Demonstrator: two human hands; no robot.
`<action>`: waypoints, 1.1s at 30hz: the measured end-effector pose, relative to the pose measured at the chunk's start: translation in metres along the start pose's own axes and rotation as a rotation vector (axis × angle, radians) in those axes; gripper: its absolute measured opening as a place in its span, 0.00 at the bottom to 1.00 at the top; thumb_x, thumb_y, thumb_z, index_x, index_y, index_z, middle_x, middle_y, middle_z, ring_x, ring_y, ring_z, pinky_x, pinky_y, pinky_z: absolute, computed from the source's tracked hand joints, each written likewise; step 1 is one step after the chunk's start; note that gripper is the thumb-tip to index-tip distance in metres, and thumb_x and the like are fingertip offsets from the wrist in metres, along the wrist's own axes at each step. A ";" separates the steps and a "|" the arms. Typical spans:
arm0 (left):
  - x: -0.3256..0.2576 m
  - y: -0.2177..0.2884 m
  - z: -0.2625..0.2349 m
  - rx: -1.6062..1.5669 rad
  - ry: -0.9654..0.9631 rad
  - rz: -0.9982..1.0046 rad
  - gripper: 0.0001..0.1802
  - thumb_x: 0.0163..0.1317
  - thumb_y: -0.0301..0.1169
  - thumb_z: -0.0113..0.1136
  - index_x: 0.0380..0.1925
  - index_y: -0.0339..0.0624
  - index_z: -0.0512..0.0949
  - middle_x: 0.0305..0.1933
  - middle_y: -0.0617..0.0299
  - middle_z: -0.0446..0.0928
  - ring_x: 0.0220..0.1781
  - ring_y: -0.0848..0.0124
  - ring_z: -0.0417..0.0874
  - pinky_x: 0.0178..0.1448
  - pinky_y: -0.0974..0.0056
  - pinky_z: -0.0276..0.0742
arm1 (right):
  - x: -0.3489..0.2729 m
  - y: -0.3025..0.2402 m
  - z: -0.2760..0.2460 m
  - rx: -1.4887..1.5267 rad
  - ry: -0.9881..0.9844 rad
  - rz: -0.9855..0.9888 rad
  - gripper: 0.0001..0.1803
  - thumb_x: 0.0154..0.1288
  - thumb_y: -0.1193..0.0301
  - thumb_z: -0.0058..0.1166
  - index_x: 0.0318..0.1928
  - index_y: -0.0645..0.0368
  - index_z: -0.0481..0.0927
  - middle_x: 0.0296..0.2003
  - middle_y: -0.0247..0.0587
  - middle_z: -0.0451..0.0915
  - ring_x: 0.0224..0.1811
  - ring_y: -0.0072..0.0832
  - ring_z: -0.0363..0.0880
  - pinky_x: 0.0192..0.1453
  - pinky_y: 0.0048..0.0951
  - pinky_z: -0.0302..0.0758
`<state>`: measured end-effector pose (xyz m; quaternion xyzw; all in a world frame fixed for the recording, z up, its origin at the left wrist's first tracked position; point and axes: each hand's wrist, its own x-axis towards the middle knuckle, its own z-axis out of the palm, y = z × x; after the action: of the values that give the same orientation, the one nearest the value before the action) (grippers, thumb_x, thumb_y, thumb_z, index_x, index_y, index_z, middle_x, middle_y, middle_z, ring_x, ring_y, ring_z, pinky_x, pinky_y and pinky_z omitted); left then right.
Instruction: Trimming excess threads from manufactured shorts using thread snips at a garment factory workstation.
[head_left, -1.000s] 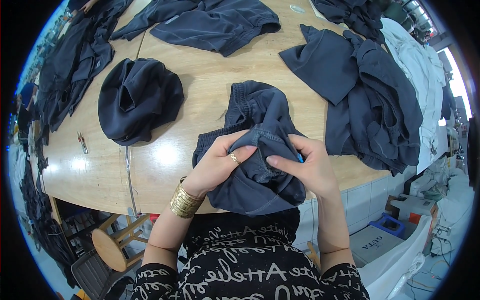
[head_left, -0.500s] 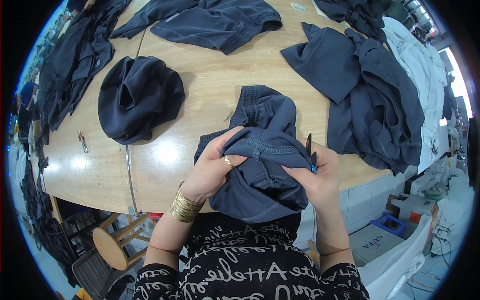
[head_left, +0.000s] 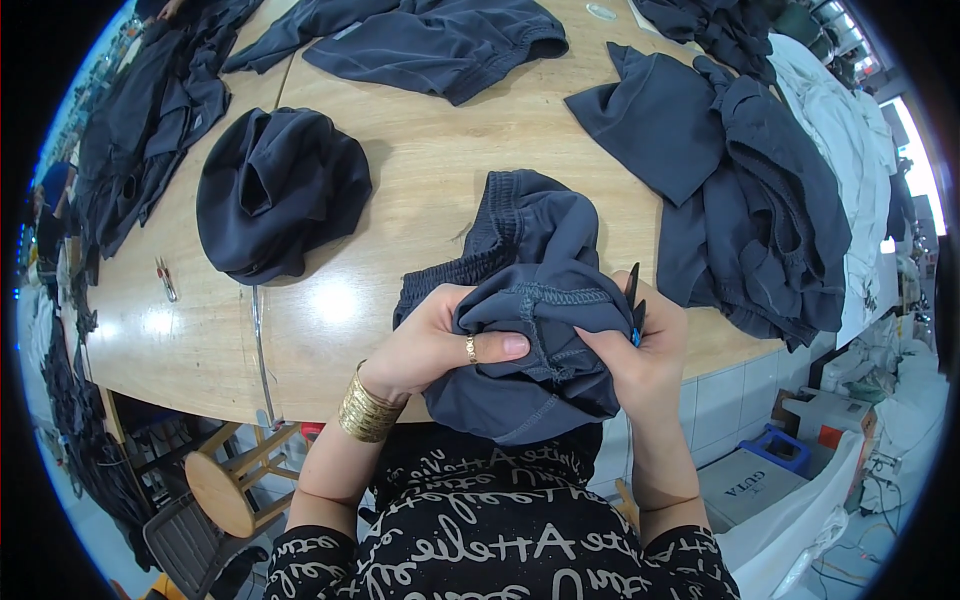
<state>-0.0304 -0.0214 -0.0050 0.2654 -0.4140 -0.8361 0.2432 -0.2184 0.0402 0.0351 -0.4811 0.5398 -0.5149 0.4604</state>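
Dark grey-blue pants [head_left: 560, 235] with a gathered elastic waistband lie bunched at the table's front edge, partly turned to show overlocked seams. My left hand [head_left: 425, 345] is closed on the cloth, its thumb pressed flat beside the seam crossing. My right hand [head_left: 650, 350] grips the other side of the same fold, thumb on top. Tucked in that hand is a pair of thread snips [head_left: 633, 290], black blades pointing away from me, with a bit of blue by the fingers. The fingers under the cloth are hidden.
On the wooden table [head_left: 400, 160] sit a crumpled dark garment [head_left: 285, 195] at left, dark pants [head_left: 440, 50] at the far side and a dark garment pile [head_left: 750, 200] at right. Small red-handled tweezers [head_left: 165, 280] lie far left. A wooden stool [head_left: 220, 490] stands below.
My left thumb has slid right across the cloth toward the seam crossing. The pants and my right hand with the snips have shifted slightly right.
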 end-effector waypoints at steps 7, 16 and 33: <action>-0.001 0.000 0.001 -0.043 0.003 -0.014 0.15 0.55 0.27 0.66 0.43 0.35 0.78 0.39 0.66 0.80 0.40 0.82 0.77 0.48 0.74 0.73 | 0.002 0.002 -0.002 -0.030 -0.009 -0.014 0.05 0.54 0.80 0.57 0.32 0.65 0.75 0.23 0.24 0.71 0.26 0.09 0.62 0.29 0.14 0.59; -0.002 0.002 0.003 -0.049 -0.013 0.002 0.22 0.47 0.22 0.70 0.45 0.33 0.77 0.42 0.63 0.80 0.43 0.79 0.78 0.51 0.73 0.73 | 0.009 0.003 0.004 0.041 0.050 0.140 0.04 0.57 0.79 0.56 0.33 0.66 0.76 0.25 0.25 0.75 0.29 0.09 0.66 0.32 0.14 0.64; 0.002 -0.016 -0.002 0.156 0.229 0.648 0.10 0.55 0.20 0.62 0.34 0.35 0.71 0.39 0.48 0.80 0.41 0.69 0.82 0.44 0.69 0.77 | -0.017 0.017 0.012 -0.666 -0.253 -0.823 0.14 0.39 0.66 0.58 0.31 0.56 0.83 0.23 0.30 0.72 0.17 0.22 0.70 0.19 0.24 0.63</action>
<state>-0.0339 -0.0154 -0.0196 0.2301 -0.5095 -0.6461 0.5196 -0.2058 0.0560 0.0180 -0.8308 0.3813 -0.3917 0.1048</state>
